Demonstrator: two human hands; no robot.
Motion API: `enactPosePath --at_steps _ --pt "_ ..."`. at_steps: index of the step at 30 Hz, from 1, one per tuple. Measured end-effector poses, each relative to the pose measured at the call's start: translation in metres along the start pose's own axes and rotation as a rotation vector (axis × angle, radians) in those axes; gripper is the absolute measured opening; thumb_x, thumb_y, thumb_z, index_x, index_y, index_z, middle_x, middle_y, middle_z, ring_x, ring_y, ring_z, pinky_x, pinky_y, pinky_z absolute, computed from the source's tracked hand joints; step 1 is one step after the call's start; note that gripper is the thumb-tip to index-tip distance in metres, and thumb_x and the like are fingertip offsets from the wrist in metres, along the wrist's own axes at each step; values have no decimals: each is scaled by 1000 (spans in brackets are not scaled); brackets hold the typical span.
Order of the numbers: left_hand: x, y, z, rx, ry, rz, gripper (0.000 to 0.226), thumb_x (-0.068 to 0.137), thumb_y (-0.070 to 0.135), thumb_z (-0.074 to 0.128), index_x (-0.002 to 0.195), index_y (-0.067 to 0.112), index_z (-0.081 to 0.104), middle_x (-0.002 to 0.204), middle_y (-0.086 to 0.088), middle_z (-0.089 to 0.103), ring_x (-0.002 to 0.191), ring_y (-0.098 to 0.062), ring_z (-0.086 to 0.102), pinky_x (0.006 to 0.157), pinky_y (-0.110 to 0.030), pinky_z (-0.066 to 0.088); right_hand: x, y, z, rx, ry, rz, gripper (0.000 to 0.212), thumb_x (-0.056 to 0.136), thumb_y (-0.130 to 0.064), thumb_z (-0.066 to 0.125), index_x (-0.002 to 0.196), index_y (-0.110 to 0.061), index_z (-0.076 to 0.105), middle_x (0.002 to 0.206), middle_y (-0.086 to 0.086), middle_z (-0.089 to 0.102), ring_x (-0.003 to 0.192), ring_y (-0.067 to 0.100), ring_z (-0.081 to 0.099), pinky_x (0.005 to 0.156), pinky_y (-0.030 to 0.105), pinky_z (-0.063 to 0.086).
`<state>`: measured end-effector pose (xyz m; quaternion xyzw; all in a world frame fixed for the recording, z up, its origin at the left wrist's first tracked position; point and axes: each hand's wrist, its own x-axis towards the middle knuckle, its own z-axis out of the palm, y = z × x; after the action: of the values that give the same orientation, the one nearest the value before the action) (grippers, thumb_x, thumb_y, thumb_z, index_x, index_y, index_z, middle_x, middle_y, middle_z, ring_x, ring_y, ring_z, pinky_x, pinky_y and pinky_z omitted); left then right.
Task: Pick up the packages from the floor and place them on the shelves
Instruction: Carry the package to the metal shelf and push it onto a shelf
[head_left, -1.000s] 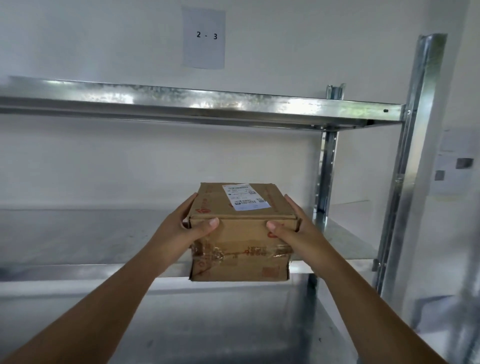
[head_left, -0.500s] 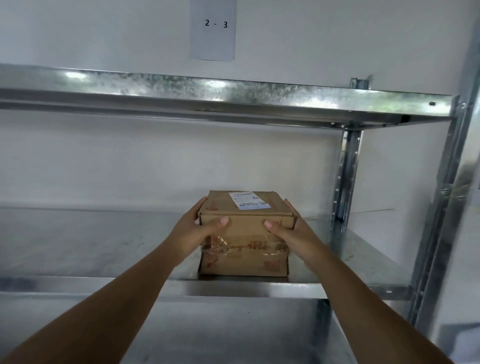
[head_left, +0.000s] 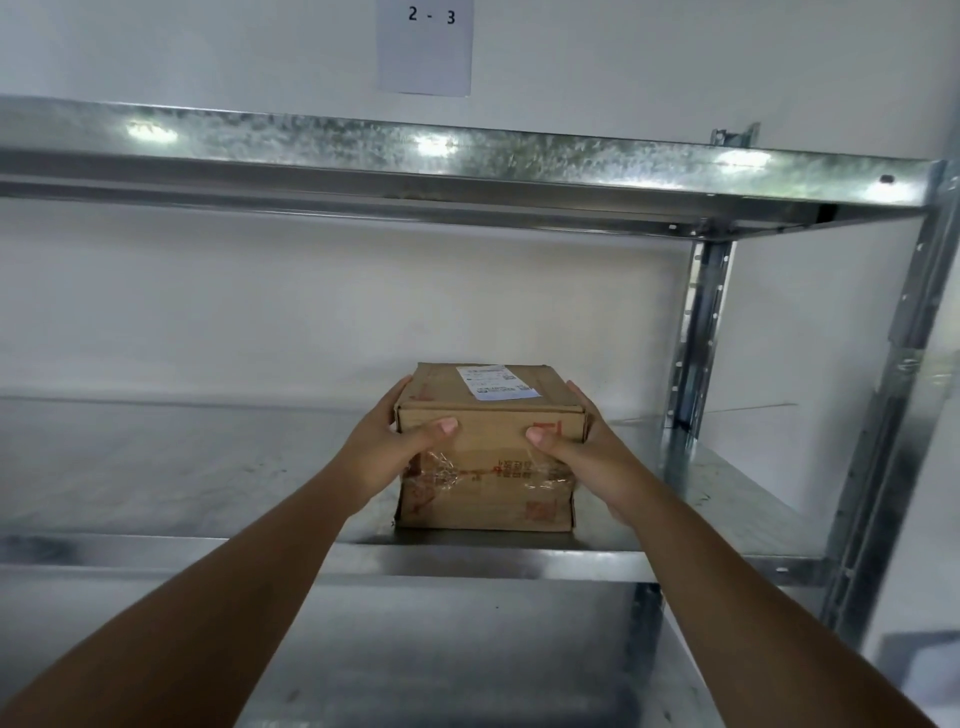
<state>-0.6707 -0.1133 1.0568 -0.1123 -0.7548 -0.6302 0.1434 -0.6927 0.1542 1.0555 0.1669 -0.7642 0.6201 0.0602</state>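
Observation:
A brown cardboard package (head_left: 488, 467) with a white shipping label on top and clear tape across its front rests on the middle metal shelf (head_left: 182, 467), near the front edge and right of centre. My left hand (head_left: 387, 449) grips its left side, thumb on the front face. My right hand (head_left: 584, 452) grips its right side the same way. Both forearms reach in from below.
An upper metal shelf (head_left: 467, 166) runs overhead, with a paper sign reading 2 - 3 (head_left: 426, 47) on the wall above it. Upright posts (head_left: 696, 364) stand at the right. A lower shelf (head_left: 467, 649) shows beneath.
The package moved forward from in front of the shelf edge onto the middle shelf and now rests there. Both hands kept their grip on its sides.

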Motion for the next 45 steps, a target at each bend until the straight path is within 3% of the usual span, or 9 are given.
enactPosePath --at_steps 9,13,15,17,19,23,30,40,45 --pt "-7 4 1 29 10 -8 71 90 30 83 153 36 50 135 6 71 122 -15 70 67 -7 57 -8 -8 2 -32 0 24 58 92 -23 82 130 -56 51 123 -12 76 116 11 73 85 24 60" --pt "-22 12 -1 165 33 18 93 92 31 81 166 36 26 152 6 53 135 -14 53 65 -3 54 -25 -17 2 -106 1 11 96 88 -36 84 164 -40 25 146 -19 58 134 9 59 116 40 48" --pt "-31 18 -5 208 65 66 92 90 41 79 165 40 26 168 8 39 152 -18 40 84 -8 54 -38 -25 0 -143 28 -11 103 90 -43 80 167 -43 12 143 -26 40 133 -1 44 112 26 43" --pt "-41 28 -8 264 86 130 96 80 60 74 164 45 28 175 14 26 160 -17 31 118 -34 44 -51 -33 -4 -168 44 -66 100 89 -47 77 165 -48 13 139 -34 36 126 -7 43 92 7 39" --pt "-54 40 -9 290 83 181 100 72 69 68 162 48 30 176 17 23 161 -14 28 129 -50 31 -62 -41 -6 -172 56 -138 103 79 -58 76 163 -53 16 154 -33 32 142 1 37 98 7 36" --pt "-76 63 -2 294 77 263 94 76 63 66 162 48 31 175 18 24 160 -13 30 129 -49 32 -79 -51 -7 -142 49 -228 104 62 -86 73 149 -71 19 173 -25 20 162 21 21 127 44 28" --pt "-109 82 11 317 59 293 88 82 65 71 159 54 31 173 19 28 156 -8 32 127 -44 33 -112 -70 -11 -124 34 -287 99 76 -71 76 157 -62 20 175 -26 17 163 19 21 128 42 27" --pt "-154 106 33 343 80 280 87 81 55 68 160 50 32 171 11 36 148 -4 36 126 -39 33 -157 -85 -37 -112 12 -330 113 54 -95 70 153 -68 22 174 -28 18 161 12 23 122 32 28" --pt "-172 118 42 334 81 277 88 81 56 67 161 49 31 165 13 39 144 -4 37 123 -38 33 -181 -92 -40 -131 -8 -313 114 52 -97 69 152 -70 20 175 -23 18 163 17 21 129 48 27"
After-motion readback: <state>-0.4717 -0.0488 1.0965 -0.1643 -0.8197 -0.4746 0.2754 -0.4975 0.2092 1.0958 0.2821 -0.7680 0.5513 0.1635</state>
